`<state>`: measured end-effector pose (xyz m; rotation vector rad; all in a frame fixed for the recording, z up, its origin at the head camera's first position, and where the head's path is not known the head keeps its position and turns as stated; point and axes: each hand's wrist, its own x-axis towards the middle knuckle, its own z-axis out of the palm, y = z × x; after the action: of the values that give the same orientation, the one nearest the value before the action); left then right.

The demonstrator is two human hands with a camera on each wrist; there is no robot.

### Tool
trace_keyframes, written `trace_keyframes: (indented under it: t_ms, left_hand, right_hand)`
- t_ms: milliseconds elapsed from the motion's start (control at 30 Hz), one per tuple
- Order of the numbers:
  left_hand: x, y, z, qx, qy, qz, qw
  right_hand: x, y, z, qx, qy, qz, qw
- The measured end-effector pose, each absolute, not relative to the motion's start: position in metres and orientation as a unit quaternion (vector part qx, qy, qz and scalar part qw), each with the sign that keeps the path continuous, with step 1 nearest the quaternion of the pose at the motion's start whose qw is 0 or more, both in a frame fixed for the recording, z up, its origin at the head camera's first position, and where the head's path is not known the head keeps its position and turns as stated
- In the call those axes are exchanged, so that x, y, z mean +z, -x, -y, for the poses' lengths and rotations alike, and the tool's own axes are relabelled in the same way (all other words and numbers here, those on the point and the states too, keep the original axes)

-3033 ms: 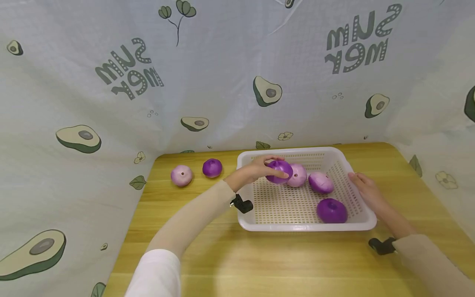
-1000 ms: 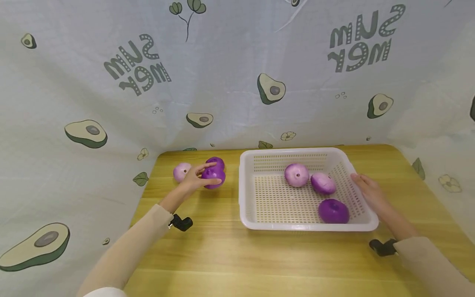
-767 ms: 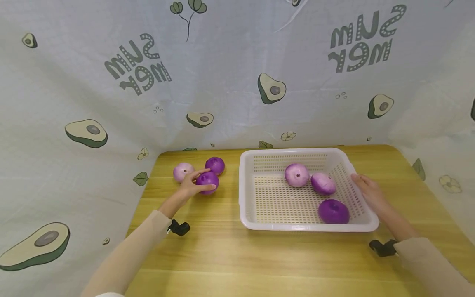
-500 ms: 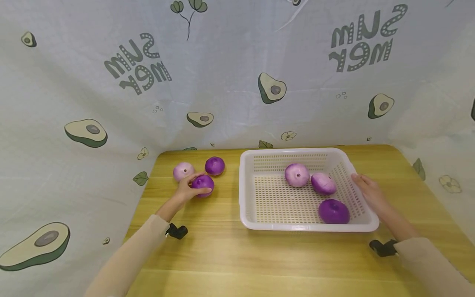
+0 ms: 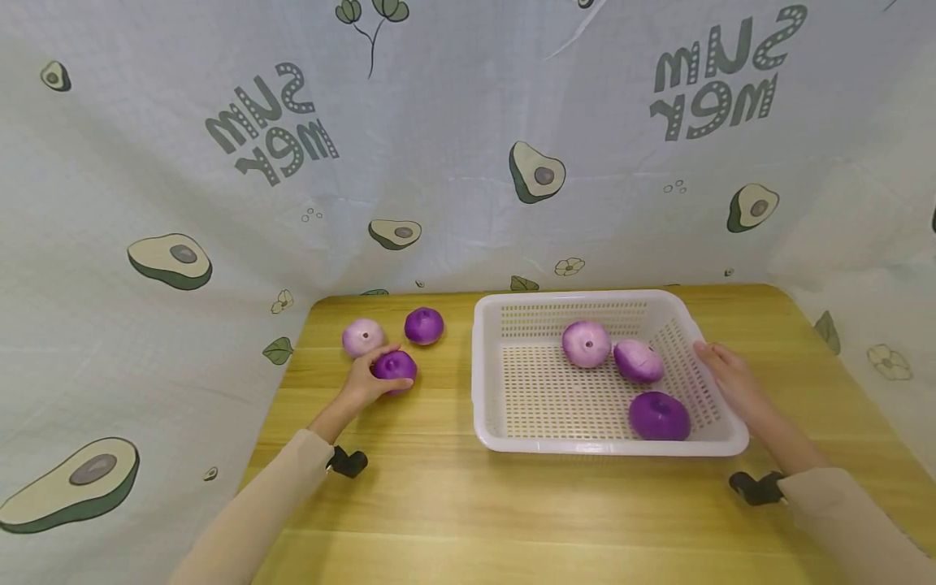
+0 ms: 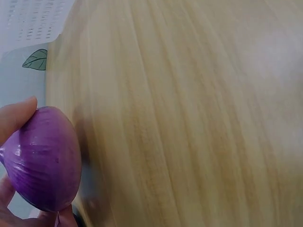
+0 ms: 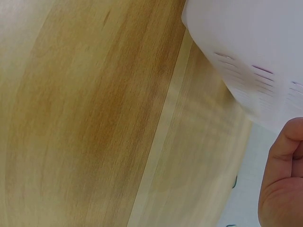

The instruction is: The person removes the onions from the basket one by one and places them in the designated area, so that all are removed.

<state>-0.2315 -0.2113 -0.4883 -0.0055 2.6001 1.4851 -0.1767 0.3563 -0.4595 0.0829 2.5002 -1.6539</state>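
Note:
My left hand (image 5: pixel 361 383) holds a purple onion (image 5: pixel 396 370) low over the left of the table, thumb in front and fingers behind. In the left wrist view the same onion (image 6: pixel 47 161) shows its smooth side between thumb and fingers. Just behind it lie a pale onion (image 5: pixel 362 337) and another purple onion (image 5: pixel 424 326). My right hand (image 5: pixel 730 380) grips the right rim of a white plastic basket (image 5: pixel 607 447). Inside the basket are a pale onion (image 5: pixel 587 344), a pale-and-purple onion (image 5: pixel 639 361) lying tilted and a dark purple onion (image 5: pixel 660 416).
The wooden table (image 5: pixel 439 512) runs back to a hanging cloth (image 5: pixel 453 122) printed with avocados. Cloth also borders the table's left and right sides. Each wrist carries a small black camera (image 5: pixel 347 461).
My left hand has carried the purple onion out of the basket to the left, then down and toward me in front of the two onions there. The right hand stays at the basket.

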Motion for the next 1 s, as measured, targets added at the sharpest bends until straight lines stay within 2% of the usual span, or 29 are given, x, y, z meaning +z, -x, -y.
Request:
trace_keyframes:
  t_ms: [667, 1000]
  left_hand:
    - [-0.490, 0.228, 0.219, 0.495, -0.013, -0.865, 0.075]
    - [-0.469, 0.232, 0.223, 0.492, -0.012, -0.867, 0.072]
  right_hand:
    - [-0.459, 0.177, -0.354, -0.531, -0.041, -0.843, 0.075]
    - [-0.461, 0.177, -0.356, -0.562, -0.036, -0.823, 0.074]
